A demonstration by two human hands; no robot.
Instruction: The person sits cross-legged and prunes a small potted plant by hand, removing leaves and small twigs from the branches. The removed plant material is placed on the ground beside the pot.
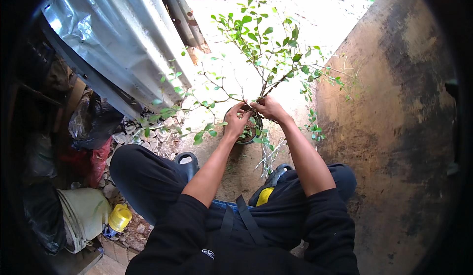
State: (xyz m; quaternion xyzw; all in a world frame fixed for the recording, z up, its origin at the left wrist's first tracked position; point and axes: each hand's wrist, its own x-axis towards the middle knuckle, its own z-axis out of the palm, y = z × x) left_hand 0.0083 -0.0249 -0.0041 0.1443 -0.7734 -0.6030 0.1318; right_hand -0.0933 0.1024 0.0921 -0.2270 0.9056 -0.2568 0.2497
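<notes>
A small potted tree point(271, 84) with thin branches and green leaves spreads out in front of me. Its round dark pot point(248, 142) stands on the ground between my feet, with soil and small green leaves inside. My left hand point(237, 120) is at the base of the branches over the pot, its fingers bent and partly apart; whether it grips anything is unclear. Close beside it, my right hand point(269, 109) has its fingers closed around the lower part of a branch. The fingertips of both hands nearly meet, and what lies between them is too small to tell.
Corrugated metal sheets point(122, 42) lean at the upper left. A stained wooden board point(384, 127) borders the right. At the lower left are a pale plastic bucket point(88, 208), a yellow container point(120, 217), plastic bags point(99, 160) and stone rubble. Pale twigs point(271, 158) lie by my right foot.
</notes>
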